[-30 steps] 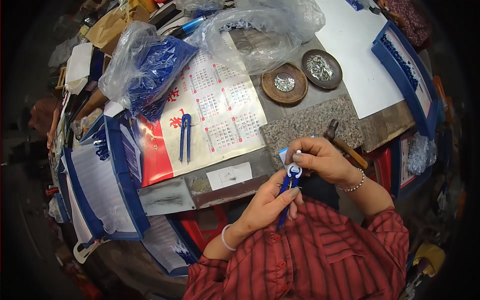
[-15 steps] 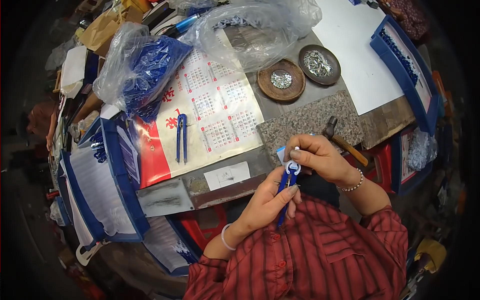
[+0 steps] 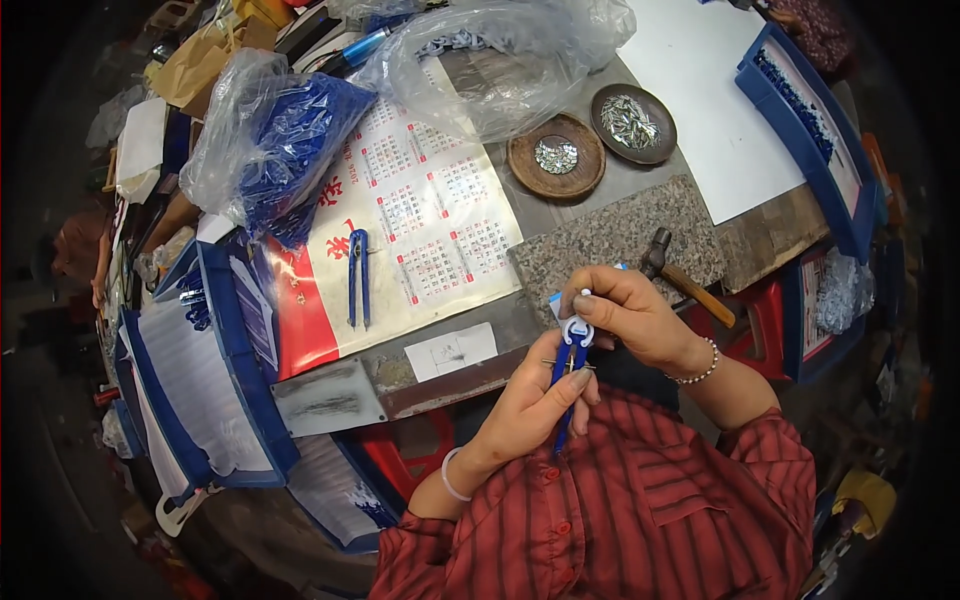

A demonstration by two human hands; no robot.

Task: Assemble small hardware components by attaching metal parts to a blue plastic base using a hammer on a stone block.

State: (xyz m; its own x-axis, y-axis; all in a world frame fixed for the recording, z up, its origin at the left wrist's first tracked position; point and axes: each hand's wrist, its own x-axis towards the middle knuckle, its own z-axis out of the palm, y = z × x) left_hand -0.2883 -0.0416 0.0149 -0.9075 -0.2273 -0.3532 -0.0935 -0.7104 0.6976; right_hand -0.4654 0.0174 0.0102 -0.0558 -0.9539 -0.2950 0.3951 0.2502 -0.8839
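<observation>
Close to my body, my left hand (image 3: 530,402) is closed around the legs of a blue drawing compass (image 3: 575,350) with a white head. The fingers of my right hand (image 3: 640,320) are pinched at the small white knob on top of the compass. Thin metal pins stick out sideways near the left fingers. Another blue compass (image 3: 359,280) lies on a printed calendar sheet (image 3: 470,225) to the left. Just beyond my right hand, a hammer (image 3: 685,280) with a wooden handle rests at the edge of a speckled stone slab (image 3: 560,250).
A wooden bowl (image 3: 522,178) and a dark dish (image 3: 665,110) hold small metal parts. Clear plastic bags, one with blue parts (image 3: 300,130), lie at the back. Blue trays stand left (image 3: 243,370) and right (image 3: 800,125). A white paper slip (image 3: 450,352) lies near the front edge.
Both hands keep their hold on the compass, with only a slight shift of the fingers. The whole view has moved a little; nothing on the table has been taken or let go.
</observation>
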